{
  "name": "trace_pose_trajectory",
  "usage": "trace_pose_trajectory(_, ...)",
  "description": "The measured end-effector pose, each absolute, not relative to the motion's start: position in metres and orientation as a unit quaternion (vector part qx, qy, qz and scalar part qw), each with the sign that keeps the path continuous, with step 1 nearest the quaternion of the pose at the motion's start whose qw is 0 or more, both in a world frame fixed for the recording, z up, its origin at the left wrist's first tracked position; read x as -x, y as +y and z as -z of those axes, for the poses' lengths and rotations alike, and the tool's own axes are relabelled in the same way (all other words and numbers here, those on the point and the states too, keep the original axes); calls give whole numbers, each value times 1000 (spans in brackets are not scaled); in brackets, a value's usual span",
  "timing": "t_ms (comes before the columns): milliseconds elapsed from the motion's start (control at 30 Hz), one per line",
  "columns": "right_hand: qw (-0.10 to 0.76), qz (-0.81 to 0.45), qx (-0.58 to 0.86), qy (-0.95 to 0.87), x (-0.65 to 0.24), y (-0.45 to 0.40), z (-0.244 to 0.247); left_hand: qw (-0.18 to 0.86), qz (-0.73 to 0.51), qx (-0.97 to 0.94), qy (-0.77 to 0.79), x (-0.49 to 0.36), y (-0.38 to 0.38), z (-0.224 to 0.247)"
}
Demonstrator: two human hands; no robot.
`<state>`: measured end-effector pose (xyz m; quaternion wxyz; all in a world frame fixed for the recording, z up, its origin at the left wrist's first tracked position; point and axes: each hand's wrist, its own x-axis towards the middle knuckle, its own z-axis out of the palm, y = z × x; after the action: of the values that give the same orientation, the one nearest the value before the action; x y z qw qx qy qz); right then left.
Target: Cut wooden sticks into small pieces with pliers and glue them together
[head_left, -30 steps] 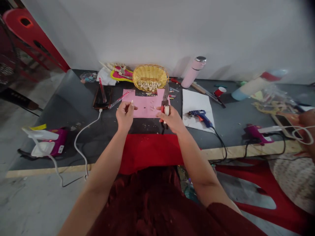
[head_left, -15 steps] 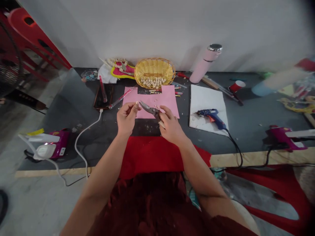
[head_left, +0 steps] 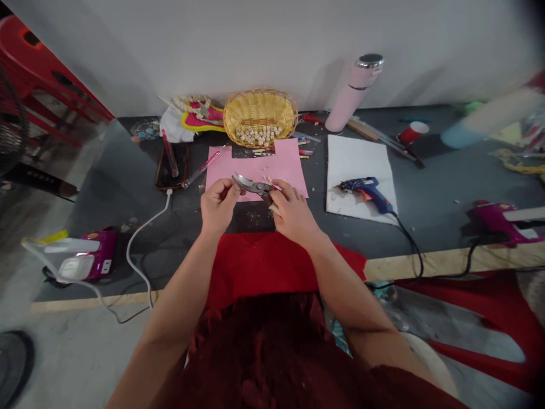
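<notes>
My right hand is wrapped round a pair of pruning shears, its curved blades pointing left. At the blade tips, my left hand is closed in a pinch on a small pale piece, now mostly hidden by fingers and blades. Below both hands lies a notched pink sheet with a few small pale bits on it. Just behind the sheet stands a yellow woven basket containing many small beige pieces.
Right of the sheet, a blue glue gun rests on a white pad; a pink flask stands behind. To the left lie a phone and its white cable. A red cloth covers the front edge.
The shears have come left and their blade tips now meet my left fingertips, where before there was a small gap. The view has tipped slightly.
</notes>
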<state>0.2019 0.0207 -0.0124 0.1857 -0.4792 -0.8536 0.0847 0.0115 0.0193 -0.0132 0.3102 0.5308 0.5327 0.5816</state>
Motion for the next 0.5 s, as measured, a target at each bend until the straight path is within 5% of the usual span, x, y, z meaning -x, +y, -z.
trace_pose_trajectory(233, 173, -88, 472, -860, -206, 24, 11, 299, -550, -578, 523, -7, 16, 7)
trace_pose_trajectory(500, 267, -163, 476, -822, -207, 28, 18, 283, -544, -607, 505, -4, 11, -1)
